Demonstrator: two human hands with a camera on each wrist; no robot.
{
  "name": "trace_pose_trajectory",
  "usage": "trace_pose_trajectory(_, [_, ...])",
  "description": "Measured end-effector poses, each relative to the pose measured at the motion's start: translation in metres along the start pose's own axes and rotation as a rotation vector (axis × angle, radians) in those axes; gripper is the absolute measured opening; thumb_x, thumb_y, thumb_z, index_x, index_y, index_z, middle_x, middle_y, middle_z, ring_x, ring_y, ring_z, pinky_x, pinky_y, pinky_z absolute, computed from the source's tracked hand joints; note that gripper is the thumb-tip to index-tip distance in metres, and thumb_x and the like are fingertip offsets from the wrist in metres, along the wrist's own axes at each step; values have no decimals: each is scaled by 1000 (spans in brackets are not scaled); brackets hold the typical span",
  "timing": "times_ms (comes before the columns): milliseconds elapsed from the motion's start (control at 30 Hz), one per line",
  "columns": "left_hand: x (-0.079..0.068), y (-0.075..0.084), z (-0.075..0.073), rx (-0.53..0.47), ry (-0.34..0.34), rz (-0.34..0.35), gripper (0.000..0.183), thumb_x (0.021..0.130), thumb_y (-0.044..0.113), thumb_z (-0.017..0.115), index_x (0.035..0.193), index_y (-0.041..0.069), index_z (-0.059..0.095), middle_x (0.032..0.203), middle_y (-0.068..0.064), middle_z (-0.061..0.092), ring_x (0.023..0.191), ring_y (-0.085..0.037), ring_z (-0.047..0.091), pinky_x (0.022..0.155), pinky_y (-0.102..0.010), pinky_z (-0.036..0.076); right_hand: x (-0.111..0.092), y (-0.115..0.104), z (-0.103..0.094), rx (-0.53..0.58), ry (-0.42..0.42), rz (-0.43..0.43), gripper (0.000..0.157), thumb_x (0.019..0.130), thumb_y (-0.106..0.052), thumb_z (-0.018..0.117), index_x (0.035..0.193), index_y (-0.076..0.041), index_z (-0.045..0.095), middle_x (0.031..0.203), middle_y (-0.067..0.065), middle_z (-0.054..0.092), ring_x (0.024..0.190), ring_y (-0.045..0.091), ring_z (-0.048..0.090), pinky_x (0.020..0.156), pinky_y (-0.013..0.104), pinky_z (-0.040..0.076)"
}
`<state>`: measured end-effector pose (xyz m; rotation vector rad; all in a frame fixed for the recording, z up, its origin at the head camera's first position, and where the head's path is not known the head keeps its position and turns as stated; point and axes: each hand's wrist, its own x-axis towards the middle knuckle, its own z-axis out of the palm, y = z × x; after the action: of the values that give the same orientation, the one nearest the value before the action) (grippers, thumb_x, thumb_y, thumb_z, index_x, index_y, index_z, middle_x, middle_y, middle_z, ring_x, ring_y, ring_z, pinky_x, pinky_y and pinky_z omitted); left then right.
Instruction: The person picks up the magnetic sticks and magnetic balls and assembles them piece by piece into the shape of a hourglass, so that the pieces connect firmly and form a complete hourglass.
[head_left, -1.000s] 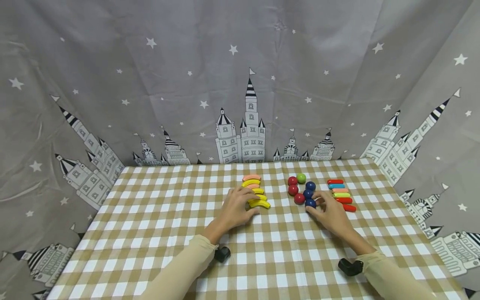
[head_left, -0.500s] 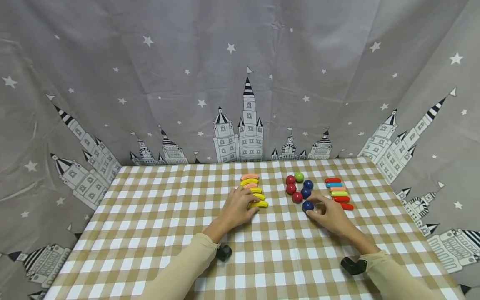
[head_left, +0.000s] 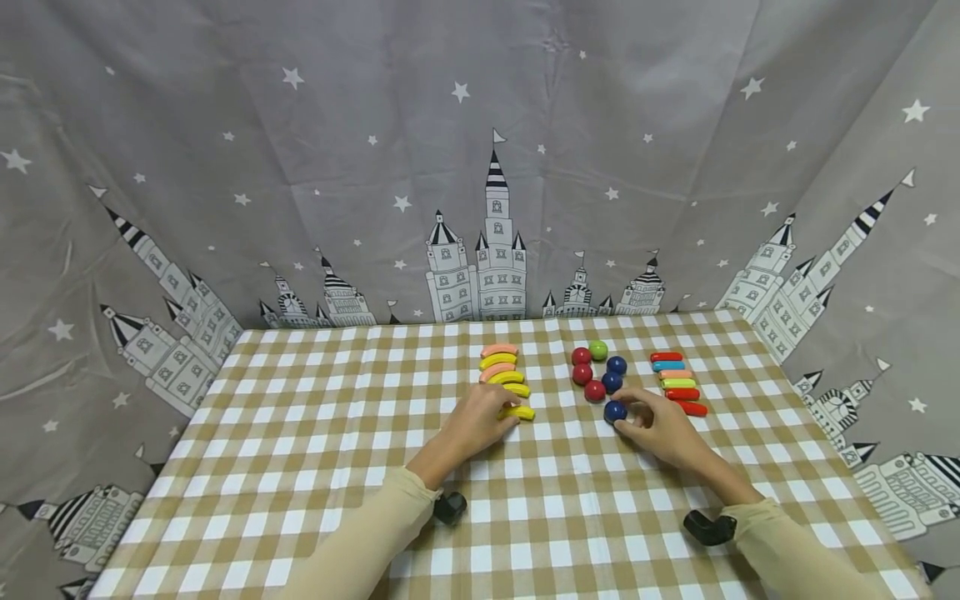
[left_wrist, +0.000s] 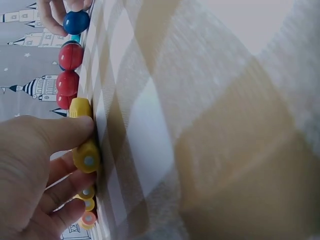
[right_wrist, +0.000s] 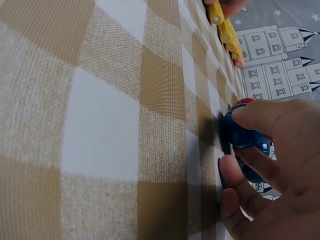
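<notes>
My left hand (head_left: 474, 419) pinches the nearest yellow toy banana (head_left: 524, 413) between thumb and fingers; part of it is hidden behind the hand. The banana lies a little apart from a column of curved yellow and pink pieces (head_left: 500, 358). My right hand (head_left: 666, 427) holds a shiny dark blue ball (head_left: 614, 411) between thumb and fingers, and the right wrist view shows the thumb on this ball (right_wrist: 240, 132). Two more blue balls (head_left: 613, 373) stand just beyond it, with a gap between. Both held things appear to rest on the cloth.
Three red balls (head_left: 582, 374) and a green ball (head_left: 597, 350) curve beside the blue ones. Right of them, several red, blue, pink and lime sticks (head_left: 678, 383) form a column. A checked cloth (head_left: 337, 467) covers the table, and a grey castle-print curtain (head_left: 360, 167) hangs behind.
The blue ball has come nearer to me, away from the other two blue balls. The nearest banana has moved slightly toward me, opening a gap to its column.
</notes>
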<state>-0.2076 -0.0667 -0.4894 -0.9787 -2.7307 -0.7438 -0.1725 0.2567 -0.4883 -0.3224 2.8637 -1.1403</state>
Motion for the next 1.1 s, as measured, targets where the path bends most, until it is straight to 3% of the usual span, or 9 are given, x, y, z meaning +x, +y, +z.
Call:
trace_pose_trajectory(367, [-9, -4, -2, -167, 17, -66, 9, 84, 11, 84, 88, 9, 76, 75, 2, 66, 68, -13, 57, 64, -26, 46, -6, -9, 4, 48, -45, -77, 36, 88, -9, 80, 122, -13, 68, 99, 1, 68, 79, 15, 60, 68, 25, 52])
trace_pose_trajectory(700, [-22, -9, -5, -230, 77, -99, 14, 81, 6, 86, 87, 4, 74, 79, -2, 65, 68, -16, 58, 61, -24, 47, -3, -26, 21, 123, -99, -174, 38, 89, -7, 78, 125, -9, 68, 93, 0, 66, 73, 14, 59, 61, 25, 50])
trace_pose_trajectory(933, [-30, -11, -11, -263, 79, -182, 14, 83, 8, 86, 92, 5, 76, 78, 0, 65, 67, -12, 56, 60, -23, 46, 6, -44, 38, 131, -103, -208, 37, 88, -9, 80, 124, -9, 69, 107, 1, 70, 74, 12, 59, 63, 25, 50])
trace_pose_trajectory(1100, [-31, -9, -12, -277, 77, -195, 13, 82, 9, 87, 92, 6, 77, 75, 2, 66, 65, -9, 55, 58, -22, 46, 15, -56, 48, 147, -120, -215, 36, 89, -11, 81, 123, -11, 70, 108, 1, 72, 71, 12, 58, 61, 24, 49])
